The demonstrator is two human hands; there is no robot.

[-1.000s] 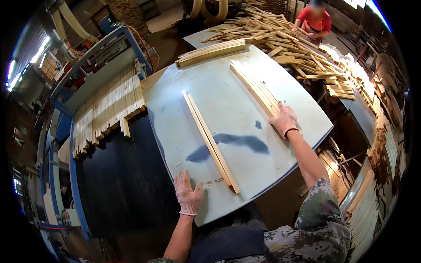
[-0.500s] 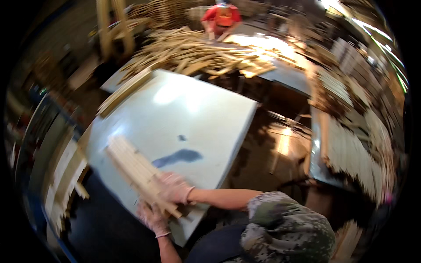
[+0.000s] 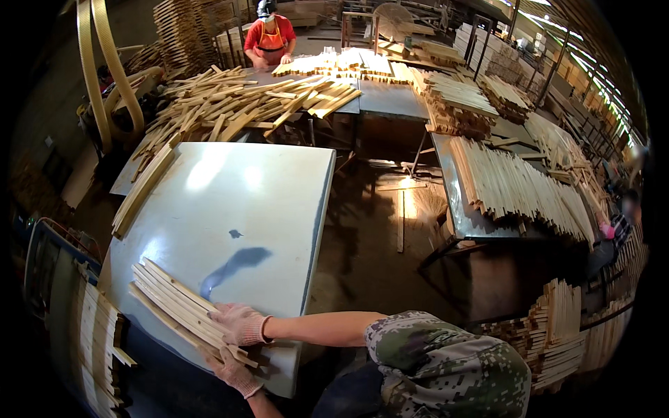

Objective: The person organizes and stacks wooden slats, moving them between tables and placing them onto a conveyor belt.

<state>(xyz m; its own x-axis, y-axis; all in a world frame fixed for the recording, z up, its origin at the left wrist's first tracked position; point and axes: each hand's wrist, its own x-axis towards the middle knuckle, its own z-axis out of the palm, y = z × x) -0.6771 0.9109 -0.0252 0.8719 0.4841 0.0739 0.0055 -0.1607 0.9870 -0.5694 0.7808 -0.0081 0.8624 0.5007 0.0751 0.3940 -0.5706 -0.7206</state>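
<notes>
Gripping the near end of a bundle of wooden slats (image 3: 182, 310), our right hand (image 3: 239, 324) lies on top with fingers (image 3: 221, 315) curled over it, while our left hand (image 3: 233, 373) clasps it from beneath at the pale tabletop (image 3: 237, 202) near edge. The bundle's long axis runs from our hands up-left across the near-left corner. A second ago the slats lay apart on the tabletop, our hands spread wide; now they are gathered.

One head-worn fisheye looks steeply down (rims bending) over the near table (image 3: 230, 202).
</notes>
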